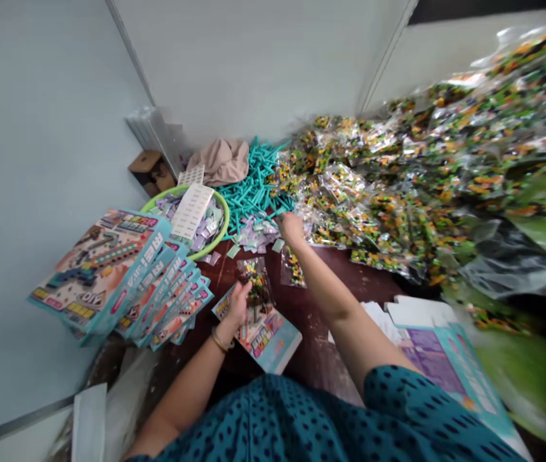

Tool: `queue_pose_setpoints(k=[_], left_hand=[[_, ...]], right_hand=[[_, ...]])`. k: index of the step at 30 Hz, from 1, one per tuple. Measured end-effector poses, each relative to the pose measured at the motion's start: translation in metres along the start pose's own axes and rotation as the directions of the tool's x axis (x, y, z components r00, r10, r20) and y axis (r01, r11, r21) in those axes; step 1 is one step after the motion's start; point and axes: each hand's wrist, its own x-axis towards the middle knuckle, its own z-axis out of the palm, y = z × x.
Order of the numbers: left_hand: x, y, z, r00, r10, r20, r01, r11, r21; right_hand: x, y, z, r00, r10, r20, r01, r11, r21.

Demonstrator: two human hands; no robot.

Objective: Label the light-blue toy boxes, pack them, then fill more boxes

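Note:
My left hand (237, 304) is closed on a clear bag of small coloured pieces (255, 283) and holds it over a flat printed box (265, 333) on the dark table. My right hand (290, 228) reaches forward to the near edge of a pile of teal sticks (252, 186), among small purple packets (253, 232). Its fingers curl down into the pile, and what they touch or hold is hidden. Another clear bag of coloured pieces (292, 268) lies just beside my right forearm.
A fanned stack of printed boxes (123, 276) lies at the left. A green basin (194, 218) holds purple packets and a white sheet. A large heap of clear bags (421, 167) fills the right. Flat box blanks (436, 346) lie near right. Walls close in behind.

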Motion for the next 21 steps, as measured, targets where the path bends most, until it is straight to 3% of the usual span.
queue_pose_setpoints(k=[2, 3, 5, 7, 9, 11, 13, 15, 18, 21], left_hand=[[-0.002, 0.003, 0.006, 0.999, 0.015, -0.039, -0.016, 0.999, -0.028], [-0.003, 0.004, 0.01, 0.998, 0.034, -0.045, -0.036, 0.999, -0.032], [-0.005, 0.006, 0.019, 0.994, 0.088, -0.057, -0.088, 0.996, 0.008], [-0.01, 0.006, 0.027, 0.988, 0.129, -0.082, -0.123, 0.989, 0.075], [-0.018, 0.005, 0.035, 0.983, 0.148, -0.111, -0.135, 0.983, 0.122], [-0.028, 0.003, 0.044, 0.977, 0.149, -0.15, -0.136, 0.986, 0.093], [-0.041, 0.0, 0.054, 0.978, 0.138, -0.156, -0.134, 0.99, 0.032], [-0.054, -0.004, 0.064, 0.981, 0.156, -0.112, -0.157, 0.988, -0.002], [-0.076, -0.012, 0.071, 0.973, 0.231, -0.001, -0.23, 0.969, 0.086], [-0.1, -0.02, 0.054, 0.93, 0.25, 0.271, -0.341, 0.863, 0.373]], right_hand=[[-0.051, 0.015, -0.006, 0.999, -0.03, 0.021, 0.028, 0.995, 0.095], [-0.082, 0.02, -0.006, 0.992, -0.082, 0.091, 0.063, 0.978, 0.199], [-0.148, 0.023, -0.004, 0.935, -0.23, 0.272, 0.088, 0.89, 0.447], [-0.207, 0.019, 0.001, 0.877, -0.303, 0.373, 0.032, 0.811, 0.584], [-0.248, 0.015, 0.004, 0.929, -0.225, 0.294, 0.002, 0.799, 0.602], [-0.27, 0.012, 0.005, 0.995, -0.075, 0.06, 0.023, 0.797, 0.603], [-0.281, 0.012, 0.006, 0.991, 0.052, -0.12, 0.042, 0.746, 0.665], [-0.287, 0.013, 0.009, 0.992, 0.106, -0.074, -0.006, 0.607, 0.795], [-0.299, 0.022, 0.011, 0.985, 0.12, 0.128, -0.163, 0.364, 0.917], [-0.314, 0.055, 0.001, 0.969, 0.207, 0.134, -0.191, 0.288, 0.938]])
